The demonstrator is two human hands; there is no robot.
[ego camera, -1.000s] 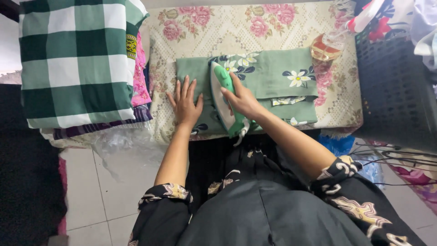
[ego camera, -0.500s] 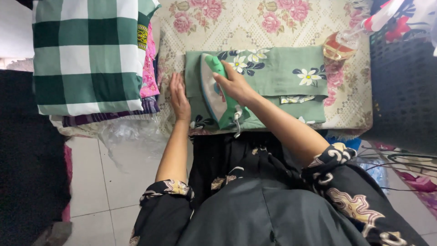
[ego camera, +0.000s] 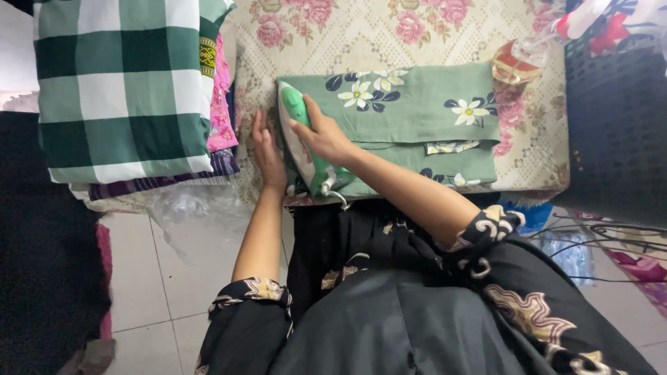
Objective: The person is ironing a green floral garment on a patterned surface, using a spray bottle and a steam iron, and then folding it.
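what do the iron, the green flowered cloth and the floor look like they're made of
The iron looks like moulded plastic, green and white with a smooth, slightly glossy shell; its soleplate is hidden. The green flowered cloth seems a thin woven fabric, matte, folding in flat, crisp layers; the exact fibre cannot be told. The floor appears to be glazed ceramic tile, pale with straight grout lines and a faint sheen.

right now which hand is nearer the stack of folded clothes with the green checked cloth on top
Left. The left hand lies flat at the green floral cloth's left edge, beside the stack. The right hand grips the iron, farther from it.
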